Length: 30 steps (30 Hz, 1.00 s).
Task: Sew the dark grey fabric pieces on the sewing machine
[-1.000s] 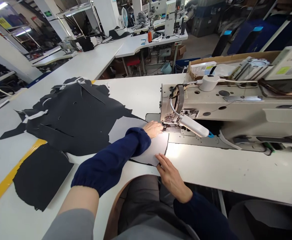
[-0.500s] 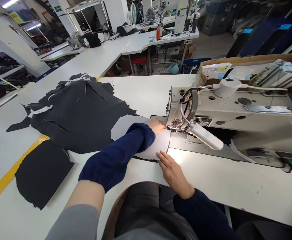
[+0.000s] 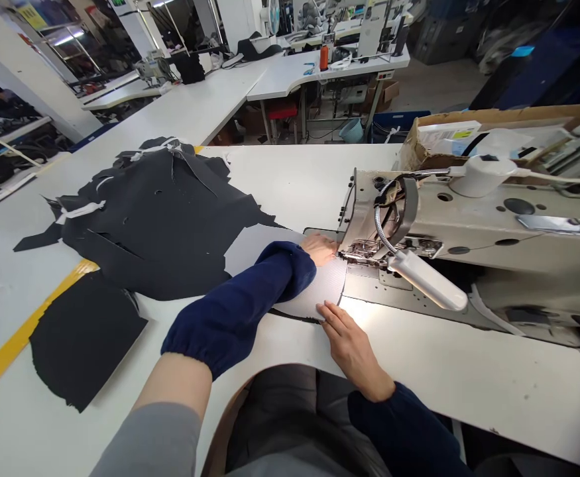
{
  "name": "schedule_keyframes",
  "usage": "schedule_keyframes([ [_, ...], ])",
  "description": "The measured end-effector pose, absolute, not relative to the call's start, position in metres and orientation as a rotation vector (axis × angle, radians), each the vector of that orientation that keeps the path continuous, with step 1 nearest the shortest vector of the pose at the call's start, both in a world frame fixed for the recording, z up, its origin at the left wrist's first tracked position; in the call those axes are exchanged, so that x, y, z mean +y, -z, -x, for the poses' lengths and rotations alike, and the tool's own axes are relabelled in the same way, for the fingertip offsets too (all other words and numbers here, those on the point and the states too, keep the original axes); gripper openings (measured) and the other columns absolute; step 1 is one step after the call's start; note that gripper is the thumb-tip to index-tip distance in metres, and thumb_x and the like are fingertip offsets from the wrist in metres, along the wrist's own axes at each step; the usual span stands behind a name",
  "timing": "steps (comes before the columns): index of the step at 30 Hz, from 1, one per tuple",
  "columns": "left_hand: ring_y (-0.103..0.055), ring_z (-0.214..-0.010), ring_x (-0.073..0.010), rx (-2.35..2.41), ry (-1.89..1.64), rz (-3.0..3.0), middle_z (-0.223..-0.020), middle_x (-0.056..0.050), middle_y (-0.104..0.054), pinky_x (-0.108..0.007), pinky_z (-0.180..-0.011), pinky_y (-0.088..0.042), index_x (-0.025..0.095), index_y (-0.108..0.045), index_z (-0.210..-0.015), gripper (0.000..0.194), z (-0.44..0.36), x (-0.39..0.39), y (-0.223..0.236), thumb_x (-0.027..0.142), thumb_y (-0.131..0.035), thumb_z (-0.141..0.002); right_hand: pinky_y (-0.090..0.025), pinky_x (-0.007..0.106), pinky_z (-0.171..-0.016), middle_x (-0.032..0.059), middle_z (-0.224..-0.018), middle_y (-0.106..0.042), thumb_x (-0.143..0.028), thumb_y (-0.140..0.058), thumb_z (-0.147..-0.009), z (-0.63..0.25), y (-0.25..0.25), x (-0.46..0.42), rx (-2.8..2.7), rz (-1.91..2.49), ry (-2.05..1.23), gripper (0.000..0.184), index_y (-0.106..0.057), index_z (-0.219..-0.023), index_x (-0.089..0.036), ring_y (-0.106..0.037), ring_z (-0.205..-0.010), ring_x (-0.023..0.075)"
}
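A light grey fabric panel (image 3: 314,295) with a dark edge lies on the table with its right side at the sewing machine (image 3: 394,218). On its far part rests my left hand (image 3: 319,249), pressed down flat beside the machine's needle area; its fingertips are partly hidden by the machine head. My right hand (image 3: 352,348) lies at the panel's near right edge, fingers stretched out and touching it. A small white lamp (image 3: 427,279) lights the stitching area. Both forearms wear dark blue sleeve covers (image 3: 240,308).
Left of the panel is a large heap of dark fabric pieces (image 3: 155,218). A smaller dark stack (image 3: 88,338) lies nearer me, by yellow tape (image 3: 31,331). Behind the machine stands an open cardboard box (image 3: 413,142) of items. A person (image 3: 4,103) sits far left.
The view has turned slightly, so the machine and box appear further right. Both hands stay on the panel in nearly the same places.
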<state>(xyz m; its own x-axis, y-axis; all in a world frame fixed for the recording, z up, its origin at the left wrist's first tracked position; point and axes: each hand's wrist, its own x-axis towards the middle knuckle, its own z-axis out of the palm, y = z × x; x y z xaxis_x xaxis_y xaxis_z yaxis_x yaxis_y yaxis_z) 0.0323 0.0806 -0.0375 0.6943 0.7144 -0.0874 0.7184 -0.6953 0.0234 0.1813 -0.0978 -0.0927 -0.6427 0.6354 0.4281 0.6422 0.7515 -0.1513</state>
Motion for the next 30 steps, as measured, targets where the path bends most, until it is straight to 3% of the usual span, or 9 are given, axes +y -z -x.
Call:
schedule_keyframes([
  [7, -0.053, -0.099, -0.0205, 1.173, 0.059, -2.891, -0.104, -0.012, -0.063, -0.034, -0.083, -0.031, 0.010, -0.063, -0.098, 0.021, -0.030, 0.077, 0.032, 0.022, -0.046, -0.092, -0.046, 0.043, -0.096, 0.0082, -0.126, -0.056, 0.006, -0.030, -0.078, -0.181, 0.095, -0.095, -2.418, 0.964, -0.021, 0.043, -0.066, -0.092, -0.014, -0.046, -0.122, 0.0229],
  [9, -0.051, -0.106, -0.0224, 1.066, -0.032, -2.913, -0.116, -0.012, -0.060, -0.035, -0.089, -0.032, 0.012, -0.060, -0.107, 0.026, -0.021, 0.060, 0.028, 0.029, -0.049, -0.091, -0.046, 0.043, -0.094, 0.0103, -0.125, -0.057, 0.006, -0.030, -0.078, -0.179, 0.094, -0.095, -2.400, 0.956, 0.018, 0.041, -0.065, -0.089, -0.013, -0.047, -0.120, 0.0237],
  [13, -0.043, -0.123, -0.0255, 0.729, -0.053, -2.895, -0.136, -0.011, -0.048, -0.040, -0.103, -0.029, 0.014, -0.050, -0.125, 0.053, 0.007, 0.005, 0.032, 0.050, -0.052, -0.086, -0.048, 0.040, -0.086, 0.0128, -0.110, -0.060, 0.003, -0.030, -0.082, -0.173, 0.090, -0.099, -2.319, 0.997, -0.016, 0.037, -0.064, -0.083, -0.013, -0.050, -0.107, 0.0240],
  [16, -0.032, -0.134, -0.0278, 0.713, 0.012, -2.874, -0.144, -0.010, -0.039, -0.045, -0.106, -0.031, 0.014, -0.044, -0.131, 0.051, 0.025, -0.028, 0.043, 0.041, -0.050, -0.088, -0.049, 0.036, -0.072, 0.0112, -0.094, -0.057, -0.003, -0.033, -0.087, -0.170, 0.087, -0.108, -2.261, 1.167, -0.059, 0.033, -0.063, -0.081, -0.014, -0.051, -0.086, 0.0211],
  [18, -0.029, -0.136, -0.0269, 0.781, 0.018, -2.840, -0.145, -0.010, -0.037, -0.045, -0.107, -0.032, 0.015, -0.043, -0.133, 0.046, 0.030, -0.038, 0.049, 0.027, -0.046, -0.089, -0.047, 0.036, -0.068, 0.0104, -0.090, -0.056, -0.009, -0.036, -0.090, -0.169, 0.085, -0.115, -2.265, 1.243, -0.024, 0.028, -0.064, -0.092, -0.013, -0.050, -0.081, 0.0208],
  [23, -0.033, -0.135, -0.0185, 0.929, -0.008, -2.698, -0.141, -0.004, -0.046, -0.038, -0.111, -0.030, 0.017, -0.045, -0.132, 0.052, 0.027, -0.041, 0.052, 0.007, -0.038, -0.082, -0.042, 0.046, -0.094, 0.0186, -0.116, -0.055, -0.017, -0.043, -0.093, -0.159, 0.089, -0.133, -2.314, 1.203, 0.132, 0.027, -0.060, -0.110, -0.005, -0.047, -0.112, 0.0297],
  [30, -0.031, -0.136, -0.0226, 0.982, 0.104, -2.801, -0.144, -0.002, -0.041, -0.040, -0.107, -0.033, 0.022, -0.046, -0.132, 0.044, 0.013, -0.046, 0.050, 0.017, -0.039, -0.089, -0.038, 0.045, -0.103, 0.0208, -0.126, -0.053, -0.033, -0.048, -0.093, -0.132, 0.104, -0.134, -2.414, 1.134, 0.101, 0.044, -0.056, -0.120, 0.001, -0.046, -0.119, 0.0319],
])
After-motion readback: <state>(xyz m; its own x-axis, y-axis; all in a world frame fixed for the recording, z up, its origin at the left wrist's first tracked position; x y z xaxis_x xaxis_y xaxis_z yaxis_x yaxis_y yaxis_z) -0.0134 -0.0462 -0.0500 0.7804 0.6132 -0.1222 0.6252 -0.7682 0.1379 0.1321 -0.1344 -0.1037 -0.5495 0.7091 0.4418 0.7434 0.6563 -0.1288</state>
